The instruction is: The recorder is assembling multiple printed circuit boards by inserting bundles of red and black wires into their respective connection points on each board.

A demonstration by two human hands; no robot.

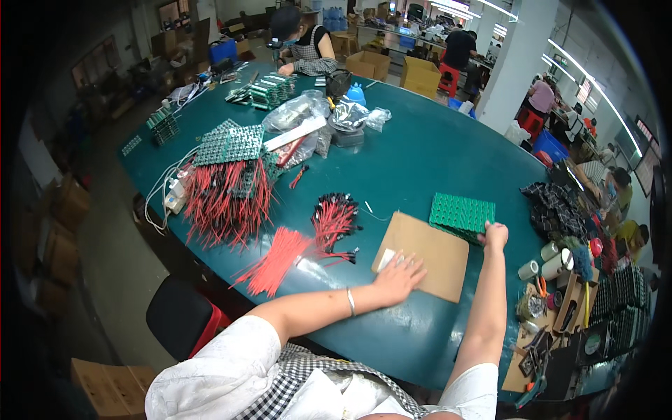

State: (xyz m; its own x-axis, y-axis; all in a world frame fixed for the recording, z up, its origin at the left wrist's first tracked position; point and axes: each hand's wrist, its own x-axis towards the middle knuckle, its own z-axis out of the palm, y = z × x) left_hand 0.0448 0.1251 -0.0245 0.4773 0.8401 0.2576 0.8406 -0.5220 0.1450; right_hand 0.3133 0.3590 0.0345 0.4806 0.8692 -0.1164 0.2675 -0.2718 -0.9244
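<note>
My left hand (400, 280) lies flat with its fingers spread on the left part of a brown board (430, 252). A small white piece (387, 259) shows beside its fingers. My right hand (494, 236) grips the near right corner of a stack of green circuit boards (462, 212), which sits just beyond the brown board. Left of the brown board lie a bundle of red wires (276, 259) and a bunch of red wires with black ends (334, 222).
At the left stands a heap of circuit boards (229, 145) with red wires (227, 203). Plastic bags (297, 112) lie farther back. Tape rolls (556, 266) and tools crowd the right edge. Across the table a person (304, 45) works; a black chair (178, 318) stands at the near left.
</note>
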